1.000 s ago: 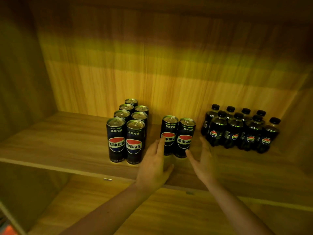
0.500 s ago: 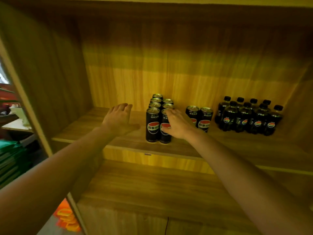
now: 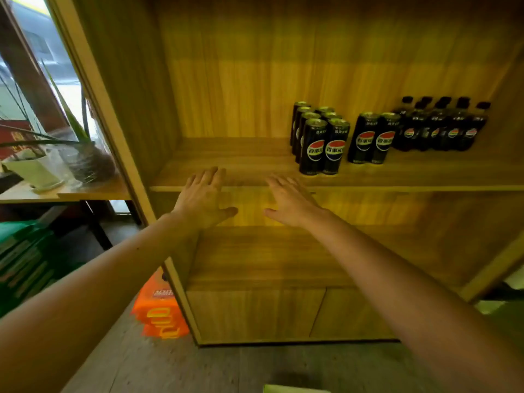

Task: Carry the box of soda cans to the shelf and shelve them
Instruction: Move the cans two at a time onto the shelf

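Several tall black soda cans (image 3: 321, 141) stand in two rows on the wooden shelf board (image 3: 246, 161), and a pair of the same cans (image 3: 373, 139) stands just to their right. My left hand (image 3: 202, 198) is open, palm down, in front of the shelf's front edge, left of the cans. My right hand (image 3: 292, 202) is also open with fingers spread, below and left of the can rows, touching none of them. Both hands hold nothing. No box shows in this view.
Several small black soda bottles (image 3: 442, 126) fill the shelf's right end. A lower shelf board (image 3: 269, 259) and cabinet doors (image 3: 255, 313) lie beneath. Orange packs (image 3: 160, 310) sit on the floor by the shelf's left side, a potted plant (image 3: 71, 143) on a table further left.
Both hands have drawn back from the cans to the shelf's front edge. The view has pulled away and swung left, so the floor and the table with the plant now show.
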`<state>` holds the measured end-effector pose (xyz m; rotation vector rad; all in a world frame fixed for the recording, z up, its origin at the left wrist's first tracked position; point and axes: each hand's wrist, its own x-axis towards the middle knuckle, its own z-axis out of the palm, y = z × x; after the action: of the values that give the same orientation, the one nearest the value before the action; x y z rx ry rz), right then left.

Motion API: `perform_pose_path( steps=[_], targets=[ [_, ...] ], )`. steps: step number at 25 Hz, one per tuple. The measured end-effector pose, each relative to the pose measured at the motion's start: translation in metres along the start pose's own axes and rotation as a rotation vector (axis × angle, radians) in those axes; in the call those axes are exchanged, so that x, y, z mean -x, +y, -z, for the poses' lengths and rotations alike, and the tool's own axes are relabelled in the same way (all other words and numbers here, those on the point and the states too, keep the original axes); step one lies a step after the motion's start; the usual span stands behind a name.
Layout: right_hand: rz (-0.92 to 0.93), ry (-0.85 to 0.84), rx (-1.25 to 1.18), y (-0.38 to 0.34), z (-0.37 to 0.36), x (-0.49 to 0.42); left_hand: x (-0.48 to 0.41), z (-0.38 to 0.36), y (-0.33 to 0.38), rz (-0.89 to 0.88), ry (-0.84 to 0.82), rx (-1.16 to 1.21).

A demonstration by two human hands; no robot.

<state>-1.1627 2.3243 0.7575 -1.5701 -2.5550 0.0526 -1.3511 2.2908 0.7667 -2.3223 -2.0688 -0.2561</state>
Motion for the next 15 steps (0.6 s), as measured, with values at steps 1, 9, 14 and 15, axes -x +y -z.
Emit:
perform_pose_path(
  steps=[1,9,14,15],
  targets=[
    [-0.023,-0.02,-0.013,-0.017,-0.015,0.005,0.01,-0.009,-0.016,-0.009,-0.027,0.007],
    [-0.099,-0.182,-0.067,-0.091,-0.136,0.033,0.074,-0.112,-0.093,-0.029,-0.073,0.12],
    [-0.088,-0.303,-0.106,-0.106,-0.24,0.05,0.111,-0.212,-0.116,-0.005,-0.143,0.102],
    [-0.082,-0.331,-0.104,-0.109,-0.266,0.056,0.121,-0.233,-0.118,0.008,-0.163,0.113]
  ],
)
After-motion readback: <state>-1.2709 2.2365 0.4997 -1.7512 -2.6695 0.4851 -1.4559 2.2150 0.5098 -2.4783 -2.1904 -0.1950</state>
